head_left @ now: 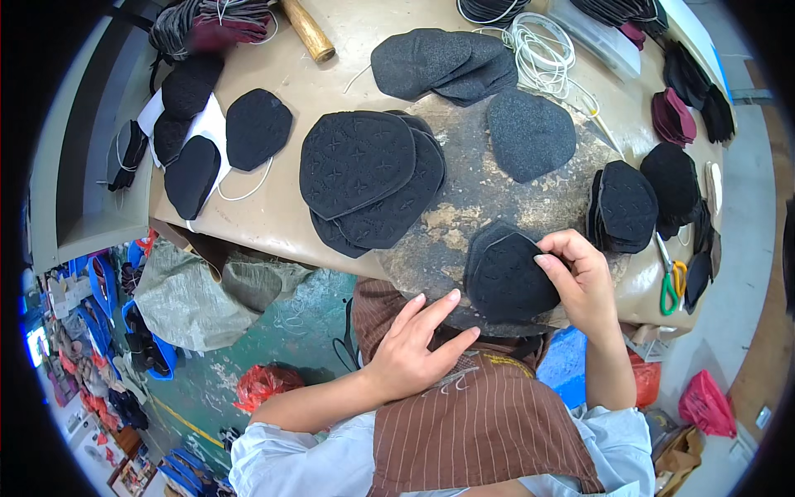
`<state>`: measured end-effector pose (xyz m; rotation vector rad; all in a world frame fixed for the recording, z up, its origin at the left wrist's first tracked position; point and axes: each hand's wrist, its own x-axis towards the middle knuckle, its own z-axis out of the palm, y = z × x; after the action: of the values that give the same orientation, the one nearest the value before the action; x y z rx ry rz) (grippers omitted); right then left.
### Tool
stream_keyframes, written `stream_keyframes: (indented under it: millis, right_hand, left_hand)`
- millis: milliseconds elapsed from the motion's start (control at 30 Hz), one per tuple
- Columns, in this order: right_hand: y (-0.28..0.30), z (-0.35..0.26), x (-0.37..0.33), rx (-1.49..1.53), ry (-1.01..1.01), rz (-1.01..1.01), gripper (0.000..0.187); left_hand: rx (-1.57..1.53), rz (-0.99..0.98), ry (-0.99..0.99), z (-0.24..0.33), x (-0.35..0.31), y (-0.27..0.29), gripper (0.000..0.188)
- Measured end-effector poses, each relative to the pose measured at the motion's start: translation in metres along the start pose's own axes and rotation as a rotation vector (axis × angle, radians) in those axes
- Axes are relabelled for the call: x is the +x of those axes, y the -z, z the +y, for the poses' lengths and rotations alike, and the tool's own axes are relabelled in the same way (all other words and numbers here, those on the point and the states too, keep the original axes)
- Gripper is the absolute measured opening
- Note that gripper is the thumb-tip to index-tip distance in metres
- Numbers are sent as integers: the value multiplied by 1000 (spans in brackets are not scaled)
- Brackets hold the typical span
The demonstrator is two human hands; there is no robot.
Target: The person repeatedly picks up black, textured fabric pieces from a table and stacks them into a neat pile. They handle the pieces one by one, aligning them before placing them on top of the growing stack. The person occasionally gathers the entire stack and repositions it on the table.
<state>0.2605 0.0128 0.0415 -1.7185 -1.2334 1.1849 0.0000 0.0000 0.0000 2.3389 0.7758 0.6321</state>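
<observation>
My right hand (585, 280) pinches the right edge of a rounded black fabric piece (515, 277) between thumb and fingertips. That piece lies on a slightly larger dark piece (478, 248), which shows along its left and upper edge, at the near edge of the worn board (443, 219). My left hand (418, 348) is open and empty, its fingers spread just left of and below the two pieces. Farther left on the table is a stack of black pieces with stitched or embossed marks (358, 157). A single dark grey piece (531, 134) lies flat beyond my right hand.
A dark grey pile (418, 62) and coiled white cord (540, 51) lie at the back. More black pieces (258, 126) are at the left. To the right stand a black stack (627, 207), scissors with green and orange handles (669, 291) and maroon pieces (672, 118). A wooden handle (308, 31) lies back left.
</observation>
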Motion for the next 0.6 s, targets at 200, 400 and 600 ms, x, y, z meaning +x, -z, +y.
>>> stream_keyframes:
  millis: [200,400,600]
  right_hand:
    - [-5,-5,3,-28,-8,11,9]
    - [-5,-7,3,-103,3,27,10]
    - [-5,-1,2,21,-69,60,17]
  left_hand:
    - [-1,11,11,-2,0,1,43]
    - [94,7,34,4,6,-4,49]
    - [204,-22,34,7,11,-5,48]
